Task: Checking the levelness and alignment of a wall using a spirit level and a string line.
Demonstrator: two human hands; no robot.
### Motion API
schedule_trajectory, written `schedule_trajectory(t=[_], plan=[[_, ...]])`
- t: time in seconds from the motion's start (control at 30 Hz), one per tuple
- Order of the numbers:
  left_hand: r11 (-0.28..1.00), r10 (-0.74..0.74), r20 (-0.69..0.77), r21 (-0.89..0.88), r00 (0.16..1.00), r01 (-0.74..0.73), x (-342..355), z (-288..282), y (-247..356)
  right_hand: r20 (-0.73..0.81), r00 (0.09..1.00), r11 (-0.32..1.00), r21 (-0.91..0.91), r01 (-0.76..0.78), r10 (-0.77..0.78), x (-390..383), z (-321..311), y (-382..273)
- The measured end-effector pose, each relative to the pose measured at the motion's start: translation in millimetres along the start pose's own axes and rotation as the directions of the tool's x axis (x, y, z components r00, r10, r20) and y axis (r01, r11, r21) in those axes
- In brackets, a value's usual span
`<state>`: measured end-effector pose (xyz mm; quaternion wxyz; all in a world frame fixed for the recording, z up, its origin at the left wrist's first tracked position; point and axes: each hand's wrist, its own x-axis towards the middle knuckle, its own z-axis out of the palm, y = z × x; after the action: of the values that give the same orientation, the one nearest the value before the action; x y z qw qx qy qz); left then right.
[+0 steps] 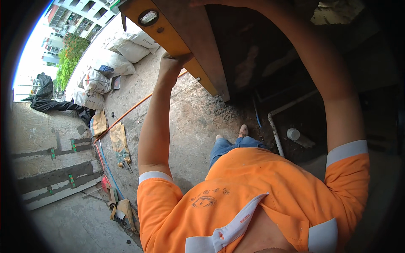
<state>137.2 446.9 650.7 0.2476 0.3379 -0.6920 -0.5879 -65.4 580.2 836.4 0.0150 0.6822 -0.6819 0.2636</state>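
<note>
A yellow spirit level (168,42) slants across the top of the head view, its clear vial near the upper end. My left hand (172,63) is closed round its edge about midway along. Flush beside the level runs a flat grey-brown face (195,33), which narrows toward its lower end; I cannot tell whether it is part of the level or a separate piece. My right arm reaches up and across, and my right hand (211,2) lies at the top edge near that face. Its fingers are mostly cut off and dark.
White filled sacks (112,61) are heaped at the far left beside black sheeting (52,99). An orange hose (126,113) crosses the concrete floor. Flattened brown bags (119,141) lie nearby. Right of my feet are a white pipe (275,130) and a white cylinder (292,134).
</note>
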Motion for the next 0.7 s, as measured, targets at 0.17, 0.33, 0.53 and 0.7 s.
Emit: schedule_trajectory(t=[0.17,0.33,0.53,0.7], plan=[[0.998,-0.032,0.04,-0.044,0.999,0.033,2.7,6.8,1.5,0.032,0.997,0.996,-0.04,-0.076,0.077,0.8,3.9,5.9],[0.999,0.045,0.016,0.008,0.999,-0.045,2.5,4.1,0.2,-0.023,0.996,0.995,-0.046,-0.09,0.089,-3.2,6.0,0.0],[0.991,0.078,-0.009,0.109,0.997,-0.077,0.3,5.8,-0.6,0.015,0.997,0.996,0.054,-0.077,0.077,-4.5,7.7,3.6],[0.994,0.064,-0.025,0.092,0.998,-0.062,-3.2,9.1,2.1,-0.015,0.998,0.991,0.121,-0.054,0.056,-3.0,16.2,12.6]])
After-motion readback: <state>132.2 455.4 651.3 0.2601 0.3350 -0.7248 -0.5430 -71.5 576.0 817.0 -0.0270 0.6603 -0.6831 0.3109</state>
